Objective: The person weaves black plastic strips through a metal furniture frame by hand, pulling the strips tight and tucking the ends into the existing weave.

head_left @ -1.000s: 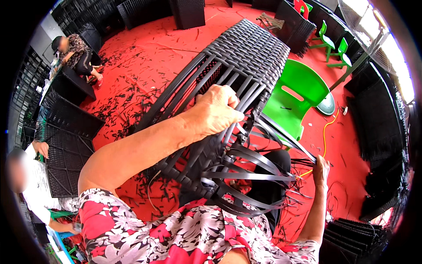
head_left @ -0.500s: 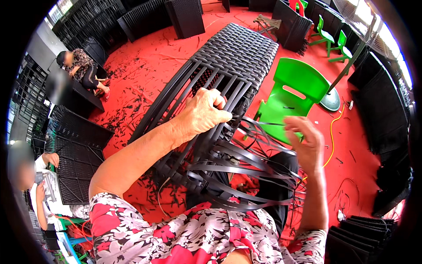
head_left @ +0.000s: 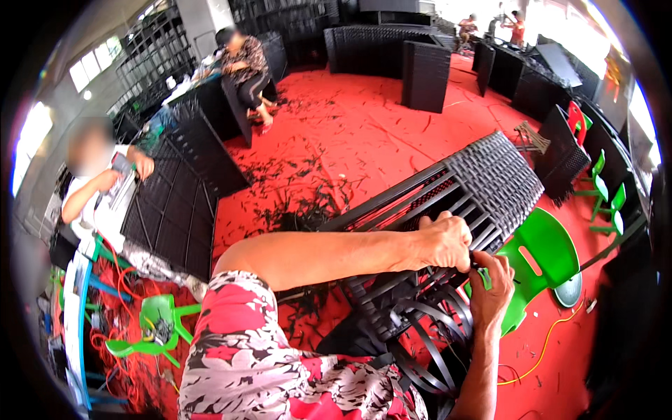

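A dark grey wicker piece (head_left: 493,175) stands before me, its far right part woven and its nearer part bare lengthwise strips (head_left: 395,213). Across it reaches my left arm, and my left hand (head_left: 446,241) is closed at the edge of the weave. My right hand (head_left: 492,283) meets it at the right side, thumb and fingers pinched together. Both seem to grip a flat plastic strip, mostly hidden by the fingers. Loose dark weaving strips (head_left: 427,357) loop below my right hand, over my lap.
A green plastic chair (head_left: 553,241) stands right of the wicker piece. Strip scraps (head_left: 308,196) litter the red floor covering (head_left: 364,112). At left, one person (head_left: 105,182) holds a tool beside a black panel (head_left: 171,196); another person (head_left: 245,63) sits farther back. A yellow cable (head_left: 549,346) lies at right.
My view has swung left, so the wicker piece appears farther right. My right hand has come in from the right, where it was apart, to meet my left hand at the weave's edge.
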{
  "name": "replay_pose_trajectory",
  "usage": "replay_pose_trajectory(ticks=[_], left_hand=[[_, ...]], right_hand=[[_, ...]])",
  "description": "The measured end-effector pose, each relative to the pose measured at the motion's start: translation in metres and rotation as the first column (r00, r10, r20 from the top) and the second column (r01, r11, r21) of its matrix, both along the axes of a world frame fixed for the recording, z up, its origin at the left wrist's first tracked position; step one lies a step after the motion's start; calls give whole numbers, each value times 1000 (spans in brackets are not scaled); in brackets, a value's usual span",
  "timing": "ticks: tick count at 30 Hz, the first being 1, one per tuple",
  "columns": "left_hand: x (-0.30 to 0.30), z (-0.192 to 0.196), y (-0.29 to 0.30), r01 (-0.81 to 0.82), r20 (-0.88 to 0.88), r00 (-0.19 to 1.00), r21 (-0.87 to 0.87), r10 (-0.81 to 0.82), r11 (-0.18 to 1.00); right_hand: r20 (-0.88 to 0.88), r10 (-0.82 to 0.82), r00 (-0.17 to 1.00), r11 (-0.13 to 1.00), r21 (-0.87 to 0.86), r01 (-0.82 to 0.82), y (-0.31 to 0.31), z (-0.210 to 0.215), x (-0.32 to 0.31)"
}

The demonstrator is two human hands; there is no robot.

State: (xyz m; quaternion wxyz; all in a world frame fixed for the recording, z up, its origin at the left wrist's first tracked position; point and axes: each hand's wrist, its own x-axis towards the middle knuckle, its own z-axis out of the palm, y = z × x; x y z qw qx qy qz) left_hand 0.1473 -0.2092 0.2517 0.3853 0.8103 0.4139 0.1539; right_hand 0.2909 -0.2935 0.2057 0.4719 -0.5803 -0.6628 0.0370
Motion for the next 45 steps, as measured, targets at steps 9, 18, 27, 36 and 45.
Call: replay_pose_trajectory(ticks=[9,18,27,36,45], left_hand=[[-7,8,14,23,-121,993,108,-10,994],[12,6,18,-17,6,1000,116,16,993],[8,8,15,24,51,998,99,-29,995],[16,-1,10,102,274,958,-62,-81,993],[12,16,13,172,-93,983,171,-157,970]], right_hand=[[-135,314,940,933,-138,-332,33,34,10],[-206,-18,978,1000,-11,16,-4,-36,43],[-95,44,995,998,55,-39,6,17,58],[308,303,902,949,-180,-257,47,41,41],[-381,324,866,789,-397,-469,33,48,64]])
